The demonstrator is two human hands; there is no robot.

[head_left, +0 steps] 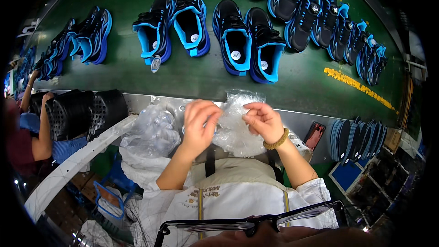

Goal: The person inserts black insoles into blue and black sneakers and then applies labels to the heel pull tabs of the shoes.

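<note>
My left hand (200, 121) and my right hand (266, 122) are raised over the near edge of the bench, a little apart. The left one's fingers are curled to the thumb in a pinch. On the right, thumb and forefinger are also drawn close; anything small in either pinch is too fine to make out. Behind and between them lies a crumpled clear plastic bag (238, 139). Beyond stand a pair of black and blue shoes (235, 41) and another such pair (187, 23), one with a hanging tag (156, 64). Round white stickers show on their insoles.
More black and blue shoes (315, 20) line the green belt (192, 75). Left of me sit a bunched plastic bag (153, 130) and black ridged pieces (68, 112), near a co-worker's arm (43, 128). A phone (315, 135) and stacked insoles (354, 139) lie rightward.
</note>
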